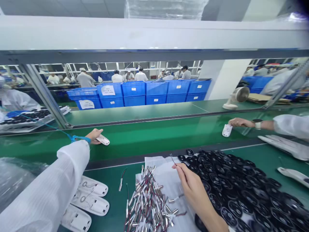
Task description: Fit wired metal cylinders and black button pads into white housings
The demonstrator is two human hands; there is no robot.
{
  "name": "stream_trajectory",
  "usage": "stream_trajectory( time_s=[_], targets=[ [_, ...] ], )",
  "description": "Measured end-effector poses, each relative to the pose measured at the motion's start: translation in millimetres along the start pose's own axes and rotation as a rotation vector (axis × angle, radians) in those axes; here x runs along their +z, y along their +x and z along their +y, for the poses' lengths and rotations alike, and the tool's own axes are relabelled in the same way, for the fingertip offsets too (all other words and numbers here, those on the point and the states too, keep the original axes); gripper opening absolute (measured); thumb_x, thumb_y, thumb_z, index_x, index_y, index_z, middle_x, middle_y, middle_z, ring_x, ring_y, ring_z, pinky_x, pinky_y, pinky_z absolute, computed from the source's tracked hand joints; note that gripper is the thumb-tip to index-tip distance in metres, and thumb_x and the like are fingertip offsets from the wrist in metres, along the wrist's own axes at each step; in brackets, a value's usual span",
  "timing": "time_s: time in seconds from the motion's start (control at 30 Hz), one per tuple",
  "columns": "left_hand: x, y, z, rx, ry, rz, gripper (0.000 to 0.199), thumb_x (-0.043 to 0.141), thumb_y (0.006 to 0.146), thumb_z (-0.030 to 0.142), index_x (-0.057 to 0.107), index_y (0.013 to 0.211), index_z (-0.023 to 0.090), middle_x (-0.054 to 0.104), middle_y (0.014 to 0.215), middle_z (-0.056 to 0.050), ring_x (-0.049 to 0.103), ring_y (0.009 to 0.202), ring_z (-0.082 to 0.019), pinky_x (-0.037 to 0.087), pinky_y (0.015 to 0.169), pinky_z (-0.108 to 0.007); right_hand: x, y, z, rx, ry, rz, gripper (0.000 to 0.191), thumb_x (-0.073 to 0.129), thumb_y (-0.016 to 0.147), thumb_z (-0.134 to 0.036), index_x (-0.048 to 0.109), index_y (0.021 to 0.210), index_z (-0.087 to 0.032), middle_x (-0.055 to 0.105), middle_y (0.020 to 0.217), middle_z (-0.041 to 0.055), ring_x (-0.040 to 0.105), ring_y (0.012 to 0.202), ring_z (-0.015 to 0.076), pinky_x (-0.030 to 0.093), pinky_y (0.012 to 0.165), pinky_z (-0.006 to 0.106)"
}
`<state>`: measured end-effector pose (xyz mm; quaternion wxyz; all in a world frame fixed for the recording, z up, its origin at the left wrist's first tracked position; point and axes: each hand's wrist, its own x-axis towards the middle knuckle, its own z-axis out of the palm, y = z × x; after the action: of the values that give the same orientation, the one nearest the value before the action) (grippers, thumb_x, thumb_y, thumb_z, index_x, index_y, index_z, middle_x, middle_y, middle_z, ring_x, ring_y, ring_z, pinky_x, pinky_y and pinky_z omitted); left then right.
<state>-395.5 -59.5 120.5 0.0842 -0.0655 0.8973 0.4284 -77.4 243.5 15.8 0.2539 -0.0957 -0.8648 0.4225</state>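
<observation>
Out over the green conveyor belt, my left hand (pixel 95 135), wearing a blue wrist strap (pixel 80 138), is closed on a white plastic shell (pixel 103 140). My right hand (pixel 191 182) pinches a thin, wire-like piece (pixel 172 158) between thumb and finger; its exact kind is too small to tell. Below that hand lies a white sheet (pixel 160 170), bearing a heap of small silver motors (pixel 149 199) with red and dark wires. Black oval parts (pixel 231 183) are piled to its right. Under my left forearm sit several white shells (pixel 90 201) with thin wires inside.
At right, a co-worker's hand (pixel 241 122) holds another white shell (pixel 227 130) over the belt (pixel 156 135). A metal post (pixel 44 96) stands at left, near a tray of black parts (pixel 31 120). Blue bins (pixel 134 93) and a small fan (pixel 238 96) are beyond.
</observation>
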Motion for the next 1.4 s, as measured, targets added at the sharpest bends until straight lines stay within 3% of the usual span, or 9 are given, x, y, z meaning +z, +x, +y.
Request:
stream_trajectory(
  time_s=[0.13, 0.27, 0.33, 0.47, 0.63, 0.9, 1.03, 1.2, 1.4],
  targets=[
    [7.9, -37.3, 37.1, 0.162, -0.118, -0.152, 0.044, 0.067, 0.1, 0.03, 0.046, 0.137, 0.018, 0.068, 0.11, -0.008, 0.07, 0.08, -0.017, 0.061, 0.071, -0.031, -21.6, 16.1, -28.6, -0.019, 0.063, -0.112, 0.038, 0.045, 0.106, -0.044, 0.072, 0.108, -0.018, 0.076, 0.084, 0.0049, 0.065, 0.062, 0.0158, 0.05, 0.061, 0.023],
    [15.5, -124.7, 63.3, 0.412, -0.276, -0.454, 0.063, 0.073, 0.093, 0.036, 0.034, 0.142, 0.034, 0.065, 0.133, -0.007, 0.076, 0.084, -0.021, 0.064, 0.083, -0.039, -52.4, 50.8, -98.8, -0.185, 0.093, -0.125, 0.035, 0.048, 0.104, -0.04, 0.073, 0.089, -0.02, 0.069, 0.073, 0.0006, 0.053, 0.056, 0.0128, 0.042, 0.055, 0.023],
    [20.1, -171.8, 65.5, 0.598, -0.404, -0.651, 0.059, 0.069, 0.095, 0.043, 0.038, 0.145, 0.032, 0.06, 0.14, -0.013, 0.076, 0.097, -0.028, 0.064, 0.085, -0.04, -62.9, 62.7, -133.0, -0.191, 0.134, -0.008, 0.035, 0.051, 0.102, -0.039, 0.072, 0.081, -0.021, 0.056, 0.06, -0.0024, 0.04, 0.049, 0.0112, 0.032, 0.046, 0.023],
    [31.7, -226.3, 55.4, 0.605, -0.581, -0.756, 0.052, 0.063, 0.101, 0.047, 0.042, 0.148, 0.037, 0.071, 0.119, -0.01, 0.073, 0.106, -0.029, 0.064, 0.084, -0.036, -69.7, 64.9, -163.8, -0.2, 0.246, 0.031, 0.031, 0.055, 0.098, -0.034, 0.07, 0.075, -0.02, 0.049, 0.056, -0.0035, 0.03, 0.044, 0.0092, 0.021, 0.04, 0.024],
    [42.8, -227.9, 47.9, 0.657, -0.627, -0.811, 0.041, 0.068, 0.1, 0.041, 0.055, 0.139, 0.043, 0.057, 0.148, -0.003, 0.058, 0.135, -0.029, 0.058, 0.103, -0.033, -68.2, 59.9, -156.6, -0.265, 0.23, -0.067, 0.029, 0.055, 0.097, -0.027, 0.073, 0.076, -0.02, 0.066, 0.066, -0.0014, 0.044, 0.05, 0.0088, 0.027, 0.042, 0.022],
    [44.0, -223.4, 48.4, 0.751, -0.518, -0.8, 0.035, 0.065, 0.103, 0.038, 0.059, 0.136, 0.047, 0.048, 0.158, 0.005, 0.049, 0.144, -0.024, 0.052, 0.111, -0.026, -70.6, 65.2, -149.9, -0.301, 0.127, -0.143, 0.027, 0.055, 0.097, -0.024, 0.07, 0.075, -0.02, 0.061, 0.063, -0.0039, 0.039, 0.051, 0.0084, 0.026, 0.044, 0.023],
    [49.7, -224.5, 49.3, 0.812, -0.418, -0.669, 0.049, 0.065, 0.102, 0.039, 0.048, 0.144, 0.058, 0.051, 0.155, 0.01, 0.049, 0.144, -0.021, 0.052, 0.111, -0.027, -64.2, 65.2, -148.4, -0.224, 0.14, -0.117, 0.02, 0.049, 0.104, -0.034, 0.061, 0.092, -0.023, 0.048, 0.059, -0.0068, 0.037, 0.049, 0.0104, 0.029, 0.047, 0.024],
    [60.2, -223.5, 52.3, 0.936, -0.265, -0.52, 0.052, 0.064, 0.102, 0.034, 0.051, 0.146, 0.058, 0.05, 0.157, 0.012, 0.054, 0.14, -0.023, 0.057, 0.105, -0.029, -50.6, 66.0, -148.1, -0.183, 0.236, -0.095, 0.006, 0.037, 0.106, -0.03, 0.042, 0.108, -0.025, 0.062, 0.086, -0.0001, 0.061, 0.073, 0.0143, 0.048, 0.064, 0.025],
    [64.6, -213.0, 55.1, 0.932, -0.374, -0.465, 0.051, 0.064, 0.101, 0.03, 0.054, 0.148, 0.047, 0.056, 0.153, 0.008, 0.061, 0.131, -0.024, 0.059, 0.098, -0.028, -53.7, 71.1, -136.8, -0.104, 0.392, -0.122, 0.011, 0.063, 0.098, -0.034, 0.064, 0.101, -0.023, 0.069, 0.107, 0.0054, 0.069, 0.097, 0.0195, 0.06, 0.079, 0.03]
  ],
)
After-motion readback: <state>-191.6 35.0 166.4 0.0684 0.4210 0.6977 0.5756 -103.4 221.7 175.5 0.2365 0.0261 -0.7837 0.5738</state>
